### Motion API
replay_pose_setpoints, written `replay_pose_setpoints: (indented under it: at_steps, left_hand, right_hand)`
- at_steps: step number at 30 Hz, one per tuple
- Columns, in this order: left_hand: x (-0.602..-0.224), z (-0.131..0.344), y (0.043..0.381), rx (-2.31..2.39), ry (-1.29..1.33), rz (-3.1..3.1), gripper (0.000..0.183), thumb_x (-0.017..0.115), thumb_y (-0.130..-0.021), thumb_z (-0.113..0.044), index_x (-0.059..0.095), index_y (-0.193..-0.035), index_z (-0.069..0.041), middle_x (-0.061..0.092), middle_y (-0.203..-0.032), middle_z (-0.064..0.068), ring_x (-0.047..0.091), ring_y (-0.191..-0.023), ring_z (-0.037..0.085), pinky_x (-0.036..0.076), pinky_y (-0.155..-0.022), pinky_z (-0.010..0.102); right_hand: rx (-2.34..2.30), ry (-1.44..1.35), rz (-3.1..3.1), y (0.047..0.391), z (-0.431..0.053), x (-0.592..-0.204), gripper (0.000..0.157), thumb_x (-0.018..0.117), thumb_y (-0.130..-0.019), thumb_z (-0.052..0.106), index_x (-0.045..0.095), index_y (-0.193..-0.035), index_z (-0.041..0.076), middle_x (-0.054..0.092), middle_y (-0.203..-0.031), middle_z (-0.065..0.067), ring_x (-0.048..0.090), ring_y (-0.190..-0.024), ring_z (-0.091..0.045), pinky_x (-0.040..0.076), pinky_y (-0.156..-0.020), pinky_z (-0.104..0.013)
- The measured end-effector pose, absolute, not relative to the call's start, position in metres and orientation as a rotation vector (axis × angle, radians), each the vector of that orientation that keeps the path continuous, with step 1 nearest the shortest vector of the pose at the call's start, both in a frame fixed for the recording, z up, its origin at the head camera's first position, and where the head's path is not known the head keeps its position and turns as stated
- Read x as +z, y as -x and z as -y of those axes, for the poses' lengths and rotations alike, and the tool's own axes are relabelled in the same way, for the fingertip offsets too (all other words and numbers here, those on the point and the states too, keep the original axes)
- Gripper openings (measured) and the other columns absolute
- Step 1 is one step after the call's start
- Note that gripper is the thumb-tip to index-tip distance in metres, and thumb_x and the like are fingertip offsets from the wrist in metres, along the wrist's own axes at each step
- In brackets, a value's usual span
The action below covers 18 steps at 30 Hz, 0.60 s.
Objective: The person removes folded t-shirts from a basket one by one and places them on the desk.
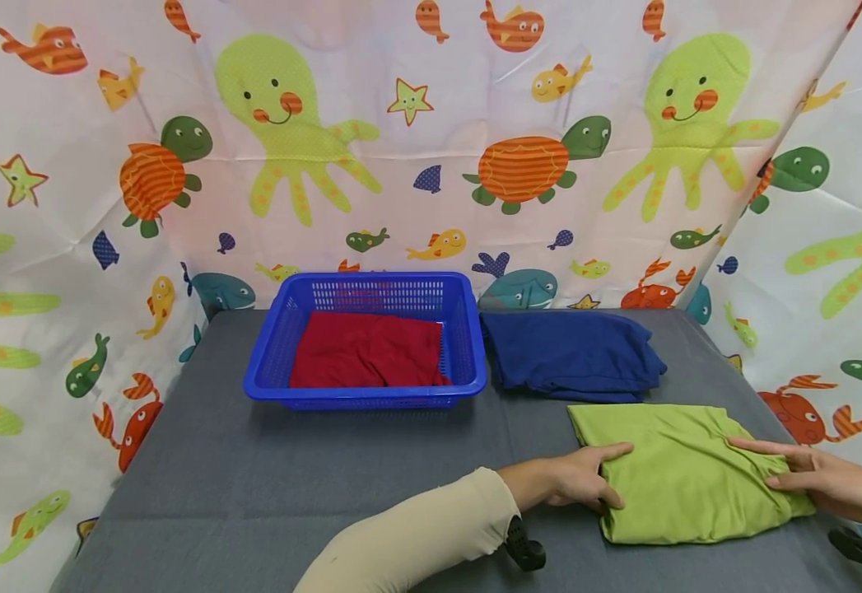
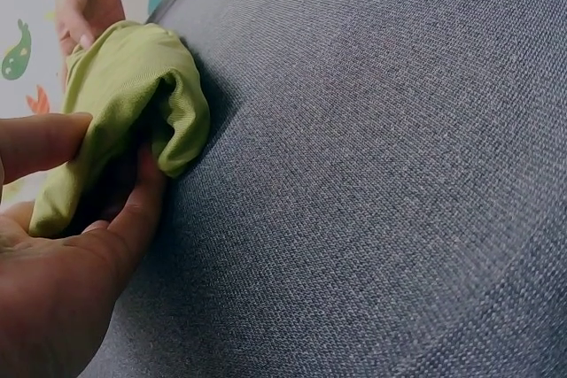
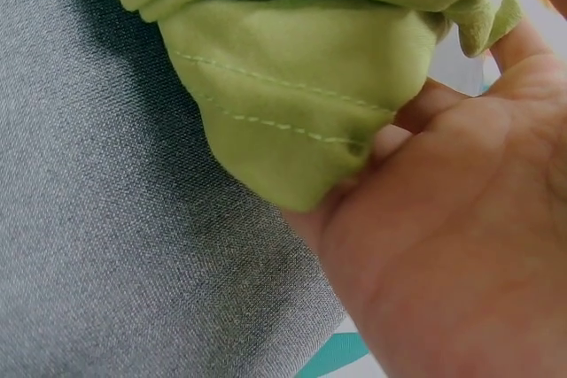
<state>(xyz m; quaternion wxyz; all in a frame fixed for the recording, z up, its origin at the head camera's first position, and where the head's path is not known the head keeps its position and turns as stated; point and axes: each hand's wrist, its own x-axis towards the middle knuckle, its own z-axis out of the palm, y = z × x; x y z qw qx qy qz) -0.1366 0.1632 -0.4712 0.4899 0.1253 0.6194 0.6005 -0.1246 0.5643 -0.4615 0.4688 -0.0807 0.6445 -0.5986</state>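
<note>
A folded lime-green cloth garment (image 1: 682, 473) lies at the right front of the grey table. My left hand (image 1: 582, 478) grips its left edge, thumb on top and fingers tucked under the fold, as the left wrist view shows. At the opposite edge my right hand (image 1: 819, 478) holds the cloth between the thumb and the fingers beneath. In the right wrist view a stitched flap (image 3: 275, 117) of the green cloth hangs over the right fingers. Some fingertips of both hands are hidden by the fabric.
A blue plastic basket (image 1: 371, 398) with a folded red cloth (image 1: 364, 350) inside stands at the back middle of the grey table (image 1: 327, 469). Right of it lies a folded dark blue cloth (image 1: 571, 354), just behind the green one. A sea-animal printed curtain (image 1: 416, 214) encloses the back and sides.
</note>
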Motion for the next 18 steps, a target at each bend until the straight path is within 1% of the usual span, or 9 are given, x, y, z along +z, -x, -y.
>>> replay_pose_setpoints:
  at_steps: [4, 7, 10, 11, 13, 14, 16, 17, 18]
  left_hand:
    - [-0.471, -0.162, 0.137, 1.461, -0.308, -1.499, 0.085, 0.059, -0.089, 0.018, 0.040, -0.155, -0.033, 0.045, -0.150, 0.004, 0.059, -0.121, 0.021, 0.051, -0.103, 0.053]
    - [-0.472, -0.159, 0.139, 1.462, -0.307, -1.475, 0.083, 0.059, -0.091, 0.016, 0.040, -0.154, -0.034, 0.043, -0.151, 0.004, 0.060, -0.122, 0.023, 0.050, -0.105, 0.053]
    - [-0.471, -0.156, 0.141, 1.479, -0.293, -1.439, 0.079, 0.059, -0.092, 0.014, 0.042, -0.153, -0.034, 0.042, -0.153, 0.004, 0.061, -0.123, 0.026, 0.048, -0.106, 0.056]
    - [-0.470, -0.155, 0.141, 1.489, -0.285, -1.429, 0.077, 0.059, -0.093, 0.012, 0.042, -0.153, -0.033, 0.042, -0.153, 0.004, 0.061, -0.124, 0.028, 0.048, -0.106, 0.057]
    - [-0.468, -0.153, 0.143, 1.504, -0.274, -1.423, 0.073, 0.059, -0.095, 0.009, 0.044, -0.152, -0.033, 0.044, -0.152, 0.005, 0.061, -0.124, 0.030, 0.048, -0.106, 0.058]
    - [-0.467, -0.153, 0.144, 1.506, -0.272, -1.427, 0.071, 0.060, -0.095, 0.007, 0.044, -0.152, -0.034, 0.045, -0.151, 0.006, 0.061, -0.124, 0.031, 0.049, -0.105, 0.058]
    - [-0.464, -0.152, 0.145, 1.506, -0.270, -1.438, 0.067, 0.060, -0.096, 0.003, 0.045, -0.151, -0.034, 0.048, -0.150, 0.008, 0.061, -0.125, 0.033, 0.050, -0.103, 0.057]
    - [-0.463, -0.151, 0.146, 1.500, -0.274, -1.445, 0.066, 0.061, -0.097, 0.001, 0.045, -0.151, -0.034, 0.049, -0.150, 0.008, 0.061, -0.126, 0.034, 0.051, -0.102, 0.056]
    - [-0.461, -0.150, 0.146, 1.494, -0.278, -1.452, 0.064, 0.061, -0.098, -0.001, 0.045, -0.151, -0.034, 0.050, -0.150, 0.008, 0.061, -0.126, 0.034, 0.052, -0.102, 0.055]
  right_hand:
    - [-1.453, 0.173, -1.595, 0.125, -0.565, -0.461, 0.060, 0.028, -0.111, 0.008, 0.014, -0.163, 0.034, 0.031, -0.125, 0.049, 0.041, -0.114, 0.028, 0.048, -0.097, -0.018]
    - [-1.435, 0.157, -1.615, 0.125, -0.565, -0.458, 0.059, 0.028, -0.111, 0.010, 0.013, -0.163, 0.031, 0.033, -0.122, 0.050, 0.043, -0.113, 0.027, 0.048, -0.097, -0.021]
    - [-1.380, 0.142, -1.702, 0.125, -0.567, -0.452, 0.056, 0.030, -0.111, 0.013, 0.016, -0.163, 0.029, 0.034, -0.120, 0.052, 0.044, -0.110, 0.027, 0.049, -0.101, -0.032]
    - [-1.351, 0.139, -1.746, 0.126, -0.567, -0.450, 0.055, 0.030, -0.112, 0.015, 0.018, -0.163, 0.031, 0.034, -0.122, 0.052, 0.044, -0.109, 0.028, 0.049, -0.103, -0.038]
    - [-1.294, 0.115, -1.840, 0.127, -0.568, -0.446, 0.053, 0.033, -0.112, 0.019, 0.021, -0.162, 0.031, 0.035, -0.118, 0.054, 0.042, -0.104, 0.029, 0.048, -0.104, -0.047]
    - [-1.260, 0.106, -1.892, 0.127, -0.569, -0.444, 0.052, 0.033, -0.112, 0.021, 0.023, -0.162, 0.032, 0.034, -0.122, 0.052, 0.041, -0.104, 0.030, 0.048, -0.104, -0.051]
    - [-1.209, 0.085, -1.964, 0.129, -0.569, -0.439, 0.052, 0.034, -0.112, 0.024, 0.021, -0.162, 0.030, 0.034, -0.123, 0.052, 0.042, -0.103, 0.030, 0.046, -0.104, -0.058]
    - [-1.181, 0.056, -2.001, 0.130, -0.569, -0.436, 0.052, 0.035, -0.112, 0.026, 0.022, -0.162, 0.032, 0.037, -0.134, 0.044, 0.043, -0.102, 0.028, 0.045, -0.103, -0.060]
    - [-1.159, 0.039, -2.029, 0.130, -0.570, -0.434, 0.053, 0.035, -0.112, 0.028, 0.020, -0.163, 0.030, 0.040, -0.139, 0.037, 0.044, -0.101, 0.027, 0.045, -0.103, -0.060]
